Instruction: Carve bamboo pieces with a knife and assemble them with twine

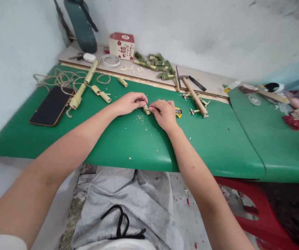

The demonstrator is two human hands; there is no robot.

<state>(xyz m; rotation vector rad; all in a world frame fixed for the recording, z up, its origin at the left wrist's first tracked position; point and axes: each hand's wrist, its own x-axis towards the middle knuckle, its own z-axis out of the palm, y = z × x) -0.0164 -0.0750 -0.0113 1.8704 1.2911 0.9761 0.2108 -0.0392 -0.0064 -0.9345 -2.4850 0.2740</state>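
Your left hand (128, 103) and right hand (165, 114) meet fingertip to fingertip, both closed on a short bamboo piece (146, 110) lying between them on the green table (128, 139), a yellow cutter (178, 112) at the right hand's three o'clock, a hammer (193, 95) farther off at one o'clock.

Left hand (130, 102) and right hand (165, 114) meet at mid-table on the green padded table top (128, 146). The left pins a short pale bamboo piece (146, 109); the right is closed on a yellow-and-black tool (178, 112) that is mostly hidden by the hand. Pale shavings lie just below. Wooden-handled hammer (194, 96) sits right of the hands, black flat phone (52, 106) well left, and a heap of green bamboo offcuts (157, 64) lies behind.
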